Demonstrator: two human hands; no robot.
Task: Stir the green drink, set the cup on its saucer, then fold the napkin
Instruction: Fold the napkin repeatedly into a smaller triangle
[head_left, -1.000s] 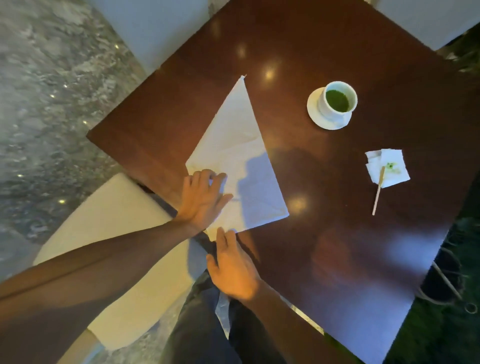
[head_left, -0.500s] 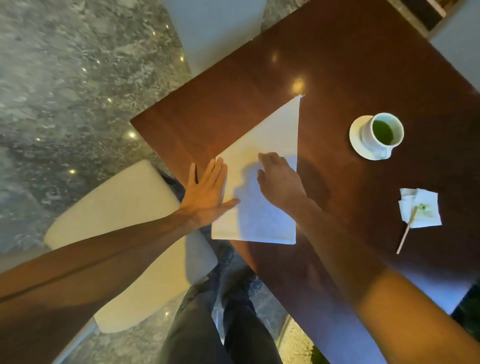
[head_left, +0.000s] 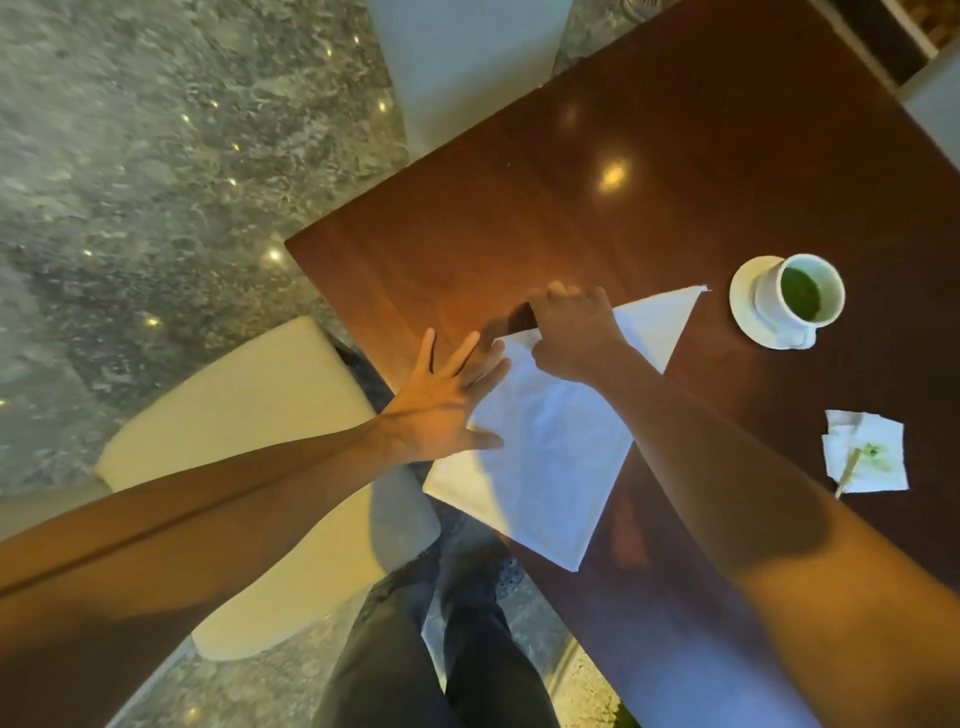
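A large white napkin (head_left: 550, 452) lies folded into a triangle on the dark wooden table (head_left: 597, 218), one point reaching toward the cup. My left hand (head_left: 441, 410) rests flat with fingers spread, pressing the napkin's left edge. My right hand (head_left: 571, 338) is curled over the napkin's far left corner, its fingers pinching the cloth there. The white cup (head_left: 800, 296) of green drink stands on its white saucer (head_left: 743, 306) at the right.
A small crumpled tissue (head_left: 867, 452) with a green stain lies at the right edge, a wooden stirrer (head_left: 847, 475) resting on it. A cream chair seat (head_left: 249, 415) sits left of the table over a stone floor. My dark trousers show below.
My right hand slid from the napkin's middle up to its far left corner and closed on it. The left hand kept pressing the left edge. The view shifted left.
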